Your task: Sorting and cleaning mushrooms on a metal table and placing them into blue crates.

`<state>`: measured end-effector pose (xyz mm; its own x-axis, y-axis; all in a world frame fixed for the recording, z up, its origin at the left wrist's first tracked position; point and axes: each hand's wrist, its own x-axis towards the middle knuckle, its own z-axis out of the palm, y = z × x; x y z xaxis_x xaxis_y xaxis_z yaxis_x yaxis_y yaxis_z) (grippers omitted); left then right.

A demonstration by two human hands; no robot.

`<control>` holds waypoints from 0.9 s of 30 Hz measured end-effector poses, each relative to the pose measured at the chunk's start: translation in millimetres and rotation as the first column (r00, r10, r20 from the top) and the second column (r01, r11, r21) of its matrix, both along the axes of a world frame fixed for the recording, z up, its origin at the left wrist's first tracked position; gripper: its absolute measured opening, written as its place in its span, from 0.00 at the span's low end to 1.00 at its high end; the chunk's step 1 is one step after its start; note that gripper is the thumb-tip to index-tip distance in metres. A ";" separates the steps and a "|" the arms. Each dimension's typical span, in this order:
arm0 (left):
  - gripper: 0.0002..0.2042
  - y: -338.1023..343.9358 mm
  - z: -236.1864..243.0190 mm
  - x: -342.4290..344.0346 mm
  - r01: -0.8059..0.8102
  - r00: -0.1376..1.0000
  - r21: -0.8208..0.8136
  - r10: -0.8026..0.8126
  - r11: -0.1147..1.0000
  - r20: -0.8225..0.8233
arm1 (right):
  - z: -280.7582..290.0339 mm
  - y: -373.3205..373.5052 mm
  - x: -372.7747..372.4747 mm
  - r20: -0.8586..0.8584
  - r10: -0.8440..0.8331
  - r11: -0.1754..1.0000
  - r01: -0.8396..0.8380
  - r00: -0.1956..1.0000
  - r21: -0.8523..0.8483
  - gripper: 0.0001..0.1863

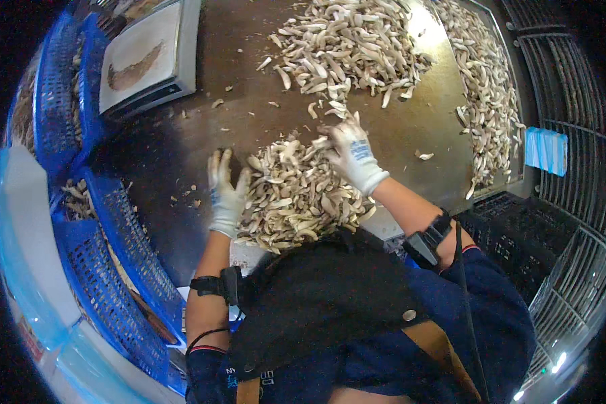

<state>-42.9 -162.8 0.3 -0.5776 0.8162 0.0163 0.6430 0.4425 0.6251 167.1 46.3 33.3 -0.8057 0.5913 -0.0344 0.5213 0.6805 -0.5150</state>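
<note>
A heap of pale sliced mushroom pieces lies on the dark metal table, close to the near edge and just in front of the person. Both hands wear white work gloves and rest on this heap, one on each side.

The left hand stands at the left border of the heap. Its fingers point up and away from the person and are spread wide, with the palm against the pieces. It holds nothing that I can see. The right hand lies on the upper right part of the heap. Its fingers are also spread and slightly bent over the pieces. If some pieces are caught under the fingers, I cannot tell.

A black strap with a small device sits on the left forearm, and a similar one sits on the right forearm.

Farther on the table there is a second, bigger heap of the same pieces, apart from the near one, with a few single pieces scattered between them. On the right, a long band of pieces fills a metal tray along the table edge. A scale with a flat grey plate stands at the far left corner. Blue plastic crates stand on the left side of the table, and dark wire racks stand on the right.
</note>
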 end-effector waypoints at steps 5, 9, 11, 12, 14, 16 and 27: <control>0.30 74.3 1.3 -7.4 -0.005 0.998 0.016 0.006 1.000 -0.060 | 14.6 40.6 30.1 -0.080 0.196 0.954 -0.208 0.977 -0.217 0.11; 0.32 148.9 3.9 -7.8 0.013 0.996 0.029 -0.011 1.000 -0.083 | 19.4 116.0 14.6 -0.396 -0.205 0.978 0.201 0.895 -0.052 0.12; 0.34 190.7 10.1 -9.1 0.128 0.983 0.052 -0.120 0.990 -0.136 | 18.8 152.6 -0.8 -0.228 -0.194 0.964 0.228 0.954 0.135 0.15; 0.35 213.0 13.7 -10.3 0.167 0.970 0.051 -0.155 0.985 -0.186 | 5.8 164.3 -12.3 -0.016 -0.267 0.947 0.265 0.964 0.180 0.18; 0.37 252.4 26.0 -4.0 0.258 0.937 0.002 -0.250 0.966 -0.244 | -7.5 173.0 -29.8 0.323 -0.292 0.950 0.234 0.900 0.205 0.23; 0.42 270.0 31.4 3.1 0.357 0.892 -0.215 -0.400 0.909 -0.209 | -9.0 170.6 -44.0 0.418 -0.196 0.981 0.181 0.887 0.076 0.28; 0.43 148.1 19.4 50.1 0.420 0.836 -0.359 -0.509 0.834 -0.204 | 1.3 106.2 93.7 -0.035 -0.148 0.905 0.121 0.988 -0.408 0.20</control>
